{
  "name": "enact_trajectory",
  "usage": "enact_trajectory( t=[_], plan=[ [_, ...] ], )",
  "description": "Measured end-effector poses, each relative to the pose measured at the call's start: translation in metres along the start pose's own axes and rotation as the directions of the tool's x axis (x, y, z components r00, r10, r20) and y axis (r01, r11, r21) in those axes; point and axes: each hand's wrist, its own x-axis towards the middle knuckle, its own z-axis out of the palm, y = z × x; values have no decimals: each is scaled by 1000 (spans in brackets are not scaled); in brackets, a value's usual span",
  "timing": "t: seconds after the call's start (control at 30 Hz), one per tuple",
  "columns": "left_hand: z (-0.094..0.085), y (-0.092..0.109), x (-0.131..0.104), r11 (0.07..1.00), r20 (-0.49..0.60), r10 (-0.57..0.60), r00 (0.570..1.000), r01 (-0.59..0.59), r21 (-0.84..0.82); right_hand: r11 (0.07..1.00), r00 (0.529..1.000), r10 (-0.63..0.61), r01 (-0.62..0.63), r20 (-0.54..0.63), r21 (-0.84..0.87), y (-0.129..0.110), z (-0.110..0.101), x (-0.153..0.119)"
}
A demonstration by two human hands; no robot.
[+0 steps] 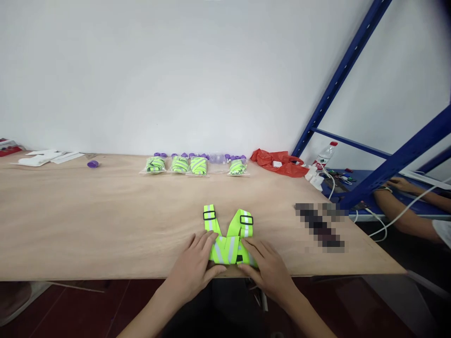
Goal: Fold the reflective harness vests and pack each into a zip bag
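A neon yellow-green reflective vest (225,249) made of straps with silver stripes lies folded at the table's front edge. Two strap ends with black buckles point away from me. My left hand (196,263) grips its left side, fingers over the fabric and thumb along the near edge. On the opposite side, my right hand (266,265) holds the vest the same way, next to a small black patch. Parts of both sides are hidden under my fingers.
Several clear bags of folded neon straps (198,165) line the wall, with purple items behind them. A red plastic bag (278,162) lies to their right. Blue shelf posts (334,77) rise at the right, near a bottle (324,156) and another person's arm (405,213).
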Motion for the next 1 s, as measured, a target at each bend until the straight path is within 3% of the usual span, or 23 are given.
enact_trajectory(
  t=[0.13, 0.37, 0.5, 0.7, 0.9, 1.0],
  plan=[
    [1, 4, -16, 999, -6, 33, 999, -33, -10, 999, 998, -28, 26, 64, 35, -5, -7, -19],
    [-5, 8, -26, 996, -31, 33, 999, -36, -86, 993, 999, -51, 50, 5, 111, -13, -14, -28],
    [-20, 7, -15, 994, -58, 34, 998, -39, -98, 970, 998, 64, -65, 11, 232, -13, -18, -22],
    [-36, 6, 13, 980, 0, -25, 1000, 25, -196, 920, 969, 232, -245, 80, 307, -6, -26, 6],
    [-18, -7, 36, 975, 15, -89, 996, 90, -204, 900, 946, 289, -320, 146, 295, 14, -16, 31],
    [-5, -11, 41, 979, -67, -162, 985, 151, -139, 906, 940, 287, -329, 185, 267, 23, -9, 36]
  ],
)
